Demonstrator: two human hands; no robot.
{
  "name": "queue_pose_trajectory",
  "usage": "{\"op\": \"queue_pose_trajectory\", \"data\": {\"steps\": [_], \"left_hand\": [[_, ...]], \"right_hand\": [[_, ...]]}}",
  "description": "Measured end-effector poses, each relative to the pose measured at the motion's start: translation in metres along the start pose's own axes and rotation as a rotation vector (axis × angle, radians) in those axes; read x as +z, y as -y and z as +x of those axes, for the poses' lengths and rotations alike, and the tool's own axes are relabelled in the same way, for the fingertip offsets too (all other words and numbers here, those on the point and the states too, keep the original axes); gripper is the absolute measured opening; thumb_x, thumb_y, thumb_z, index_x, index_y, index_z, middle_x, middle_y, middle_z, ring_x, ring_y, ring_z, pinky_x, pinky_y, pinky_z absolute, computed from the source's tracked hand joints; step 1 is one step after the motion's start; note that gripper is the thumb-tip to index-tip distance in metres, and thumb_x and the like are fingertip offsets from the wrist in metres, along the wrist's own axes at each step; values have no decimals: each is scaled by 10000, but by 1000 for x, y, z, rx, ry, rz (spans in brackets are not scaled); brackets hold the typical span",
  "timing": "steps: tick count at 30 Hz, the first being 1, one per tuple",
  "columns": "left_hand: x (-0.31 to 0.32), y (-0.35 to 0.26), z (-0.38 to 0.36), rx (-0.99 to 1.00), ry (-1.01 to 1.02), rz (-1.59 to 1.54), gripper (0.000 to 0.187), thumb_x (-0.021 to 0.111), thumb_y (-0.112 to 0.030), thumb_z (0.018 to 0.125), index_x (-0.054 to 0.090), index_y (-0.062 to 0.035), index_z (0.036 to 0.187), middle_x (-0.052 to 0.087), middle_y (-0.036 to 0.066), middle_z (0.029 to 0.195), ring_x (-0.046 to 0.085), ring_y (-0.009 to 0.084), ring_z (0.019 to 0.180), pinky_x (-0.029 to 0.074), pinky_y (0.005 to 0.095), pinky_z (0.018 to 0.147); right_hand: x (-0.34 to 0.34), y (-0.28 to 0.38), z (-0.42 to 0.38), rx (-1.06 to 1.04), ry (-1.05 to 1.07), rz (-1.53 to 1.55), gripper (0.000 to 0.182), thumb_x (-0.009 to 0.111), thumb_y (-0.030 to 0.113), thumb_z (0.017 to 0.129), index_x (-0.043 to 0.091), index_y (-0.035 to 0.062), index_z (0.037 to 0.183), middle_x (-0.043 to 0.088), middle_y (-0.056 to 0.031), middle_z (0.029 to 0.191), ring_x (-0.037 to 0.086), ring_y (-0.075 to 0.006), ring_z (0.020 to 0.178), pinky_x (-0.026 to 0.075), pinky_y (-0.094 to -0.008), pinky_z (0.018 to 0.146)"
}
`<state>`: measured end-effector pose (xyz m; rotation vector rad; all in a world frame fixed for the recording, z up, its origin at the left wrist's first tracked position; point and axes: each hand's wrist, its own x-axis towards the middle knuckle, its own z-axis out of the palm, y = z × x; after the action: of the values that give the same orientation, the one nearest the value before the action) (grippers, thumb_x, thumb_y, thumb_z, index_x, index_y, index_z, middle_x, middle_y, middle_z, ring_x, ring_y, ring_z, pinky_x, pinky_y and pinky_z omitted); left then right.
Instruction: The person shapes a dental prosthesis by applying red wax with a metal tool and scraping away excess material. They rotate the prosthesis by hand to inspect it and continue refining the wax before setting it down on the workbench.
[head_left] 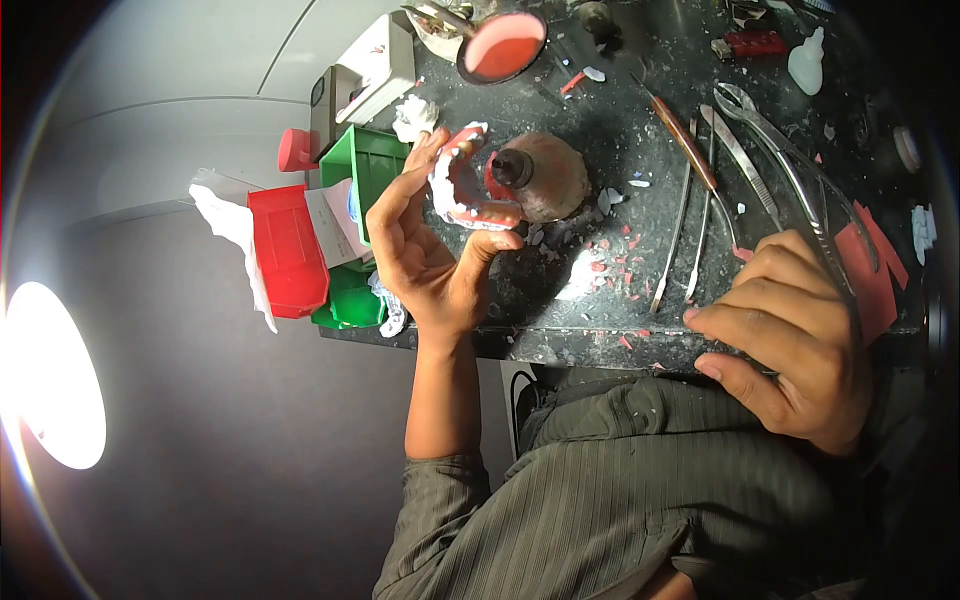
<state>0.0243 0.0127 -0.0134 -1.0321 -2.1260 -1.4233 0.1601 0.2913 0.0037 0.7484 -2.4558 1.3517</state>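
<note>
My left hand holds a curved white and pink dental piece between its fingers and thumb, up over the dark worktop. Just right of that piece stands a round bottle with a black nozzle. My right hand is over the front edge of the worktop, fingers apart and bent, with nothing seen in it. Close beyond it are pliers, tweezers and a brown-handled tool. A pink sheet lies partly behind the right hand.
Red and green bins stand at the left edge of the worktop. At the back are a round dish of pink material, a red lighter and a white bottle. Pink and white scraps are scattered mid-worktop.
</note>
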Motion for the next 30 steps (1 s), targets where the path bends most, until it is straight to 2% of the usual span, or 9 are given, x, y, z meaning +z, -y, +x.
{"op": "queue_pose_trajectory", "data": {"steps": [2,11,13,16,19,20,25,27,30], "left_hand": [[-4,-1,-3,-7,-15,-44,749,886,-138,650,444,37,1228,525,267,1311,482,371,1288,339,469,1114],[-14,-25,-13,-211,-191,-262,701,854,-158,719,452,46,1257,566,247,1269,533,352,1238,393,445,1067],[-26,-34,-21,-292,-218,-267,582,732,-366,856,512,48,1201,623,224,1147,627,323,1065,476,376,913],[-38,-50,-35,-516,-162,-320,792,443,-661,914,529,67,1216,605,203,1087,617,329,962,486,390,816],[-44,-67,-53,-611,-188,-601,712,402,-591,967,534,55,1237,605,207,1145,619,343,992,493,425,818],[-39,-82,-51,-646,-226,-639,626,511,-537,952,539,58,1142,626,207,1091,633,267,988,473,345,833],[-46,-97,-63,-645,-249,-829,704,489,-560,948,520,101,1188,638,213,1071,637,280,987,475,377,898],[-52,-99,-68,-673,-184,-904,693,415,-584,968,535,35,1253,595,184,1163,571,341,1028,432,481,909],[-51,-104,-67,-739,-205,-1073,747,349,-624,965,536,46,1240,589,199,1070,569,344,938,461,474,808]], "right_hand": [[0,1,0,1,-3,4,250,745,187,742,693,-13,883,637,-90,776,553,-266,751,486,-459,793],[1,2,4,-30,-32,-17,232,748,152,731,691,-21,875,645,-100,764,565,-256,727,464,-401,745],[1,3,7,-66,-47,-21,225,758,111,712,690,-26,877,650,-104,758,576,-248,703,440,-365,706],[3,5,8,-47,-49,-14,222,745,115,730,688,-32,887,647,-108,750,567,-261,699,434,-367,711],[5,7,8,-47,-40,-22,228,740,122,739,687,-34,895,645,-107,744,566,-259,705,431,-363,709],[5,6,8,-54,-18,-17,232,736,132,750,686,-37,901,644,-103,741,566,-255,713,423,-358,706],[6,8,9,-32,-9,-22,221,722,133,766,687,-35,905,648,-92,739,566,-243,717,412,-346,707],[6,9,10,-21,1,-25,216,717,133,771,688,-34,905,648,-89,737,566,-240,717,409,-342,707],[7,11,12,2,12,-34,212,710,132,778,688,-32,910,652,-86,736,566,-233,720,410,-338,712]]}}
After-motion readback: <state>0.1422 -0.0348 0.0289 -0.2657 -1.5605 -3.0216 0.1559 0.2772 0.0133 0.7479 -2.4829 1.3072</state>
